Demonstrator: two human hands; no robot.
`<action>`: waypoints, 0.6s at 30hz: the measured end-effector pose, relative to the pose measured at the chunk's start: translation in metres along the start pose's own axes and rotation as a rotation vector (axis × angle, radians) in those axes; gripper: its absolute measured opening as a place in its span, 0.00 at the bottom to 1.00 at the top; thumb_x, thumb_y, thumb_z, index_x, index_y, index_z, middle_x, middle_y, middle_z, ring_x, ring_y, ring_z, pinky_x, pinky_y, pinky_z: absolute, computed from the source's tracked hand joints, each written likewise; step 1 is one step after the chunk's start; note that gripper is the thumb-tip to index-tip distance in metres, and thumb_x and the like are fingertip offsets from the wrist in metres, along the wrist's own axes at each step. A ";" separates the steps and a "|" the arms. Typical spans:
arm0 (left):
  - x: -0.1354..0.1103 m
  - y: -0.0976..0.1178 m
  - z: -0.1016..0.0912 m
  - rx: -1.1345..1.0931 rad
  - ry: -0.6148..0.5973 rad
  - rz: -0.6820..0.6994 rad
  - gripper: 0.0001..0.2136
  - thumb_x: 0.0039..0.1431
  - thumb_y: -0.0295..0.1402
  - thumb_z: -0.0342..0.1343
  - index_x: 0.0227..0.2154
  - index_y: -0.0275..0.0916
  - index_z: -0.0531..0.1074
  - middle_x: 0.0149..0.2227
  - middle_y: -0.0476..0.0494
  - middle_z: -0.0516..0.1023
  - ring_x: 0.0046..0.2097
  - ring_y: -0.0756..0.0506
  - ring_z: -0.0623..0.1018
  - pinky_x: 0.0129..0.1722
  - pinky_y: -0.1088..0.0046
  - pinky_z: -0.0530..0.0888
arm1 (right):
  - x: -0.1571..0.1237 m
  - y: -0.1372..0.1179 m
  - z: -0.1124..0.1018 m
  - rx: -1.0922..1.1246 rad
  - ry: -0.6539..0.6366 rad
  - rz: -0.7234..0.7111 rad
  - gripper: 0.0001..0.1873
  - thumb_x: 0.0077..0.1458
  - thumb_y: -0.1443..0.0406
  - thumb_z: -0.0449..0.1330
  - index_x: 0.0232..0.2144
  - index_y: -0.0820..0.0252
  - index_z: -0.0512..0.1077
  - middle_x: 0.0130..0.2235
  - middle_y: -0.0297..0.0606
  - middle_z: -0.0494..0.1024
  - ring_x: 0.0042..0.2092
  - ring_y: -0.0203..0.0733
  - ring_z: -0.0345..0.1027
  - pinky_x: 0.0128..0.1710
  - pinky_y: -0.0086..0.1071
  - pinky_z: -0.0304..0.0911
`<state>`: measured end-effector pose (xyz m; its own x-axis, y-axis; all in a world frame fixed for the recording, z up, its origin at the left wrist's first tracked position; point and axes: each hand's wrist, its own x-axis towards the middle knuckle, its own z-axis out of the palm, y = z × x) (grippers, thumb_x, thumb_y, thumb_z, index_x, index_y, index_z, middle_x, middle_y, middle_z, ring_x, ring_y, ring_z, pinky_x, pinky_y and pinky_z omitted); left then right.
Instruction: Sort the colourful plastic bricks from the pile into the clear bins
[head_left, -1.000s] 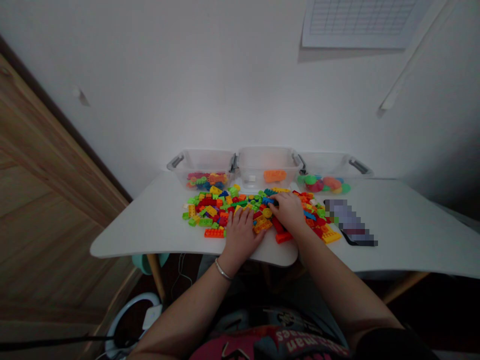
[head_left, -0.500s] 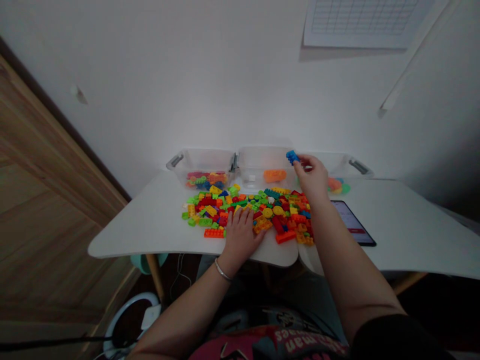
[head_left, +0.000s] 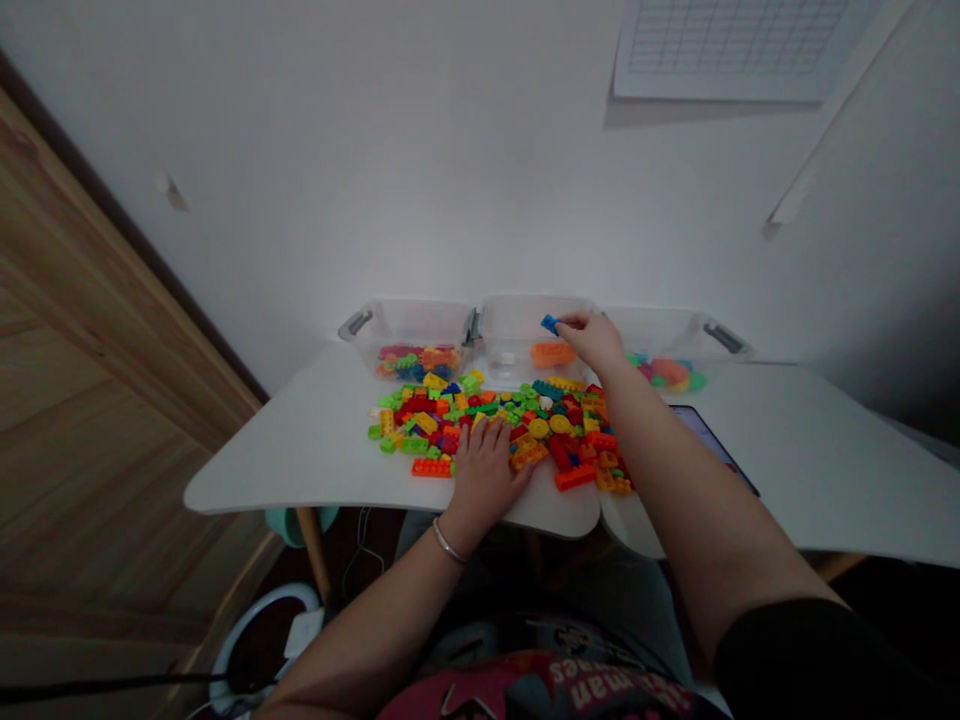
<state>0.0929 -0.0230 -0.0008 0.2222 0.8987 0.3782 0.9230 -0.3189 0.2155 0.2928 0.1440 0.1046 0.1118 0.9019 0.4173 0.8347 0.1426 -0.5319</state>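
Note:
Pinched in the fingertips of my right hand (head_left: 592,340) is a blue toy building brick (head_left: 550,324), held over the middle clear bin (head_left: 517,312). An orange block (head_left: 553,355) shows inside that bin, below the brick. My left hand (head_left: 486,468) lies flat with its fingers spread on the near edge of a heap of mixed building bricks (head_left: 427,422). Yellow bricks (head_left: 529,452) are beside its thumb. My right forearm hides part of the heap's right side.
A left clear bin (head_left: 420,318) holds several colourful bricks; a right clear bin (head_left: 660,325) contains rounded coloured pieces (head_left: 671,373). A tablet (head_left: 712,440) lies on the white table (head_left: 300,440), partly behind my right forearm. The wall rises behind the bins.
My right hand has moved left with the blue brick, from the gap by the right bin to over the middle bin. My left hand stays on the heap.

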 end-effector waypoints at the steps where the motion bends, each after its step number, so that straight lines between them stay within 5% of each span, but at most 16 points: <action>1: 0.000 0.000 0.001 0.001 -0.001 0.001 0.29 0.60 0.50 0.51 0.59 0.37 0.65 0.62 0.39 0.68 0.65 0.35 0.62 0.66 0.49 0.54 | 0.000 -0.002 -0.001 -0.030 -0.030 0.017 0.19 0.55 0.53 0.58 0.43 0.56 0.79 0.40 0.40 0.82 0.42 0.46 0.74 0.46 0.39 0.64; 10: 0.001 -0.001 0.004 -0.006 0.009 0.002 0.29 0.60 0.50 0.51 0.59 0.37 0.65 0.62 0.38 0.68 0.65 0.34 0.62 0.66 0.49 0.53 | -0.002 -0.013 -0.008 -0.302 -0.191 0.069 0.22 0.59 0.52 0.52 0.44 0.55 0.80 0.44 0.46 0.81 0.50 0.54 0.72 0.51 0.44 0.61; 18: 0.000 -0.001 0.005 -0.012 0.013 -0.002 0.30 0.59 0.49 0.52 0.59 0.36 0.65 0.62 0.38 0.68 0.65 0.34 0.62 0.66 0.48 0.54 | -0.008 -0.008 -0.001 -0.272 -0.079 -0.019 0.21 0.61 0.54 0.51 0.42 0.58 0.80 0.41 0.45 0.82 0.48 0.54 0.72 0.51 0.46 0.60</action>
<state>0.0931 -0.0208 -0.0054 0.2166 0.8952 0.3894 0.9195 -0.3211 0.2267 0.2859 0.1352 0.1065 0.0612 0.9304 0.3614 0.9516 0.0549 -0.3024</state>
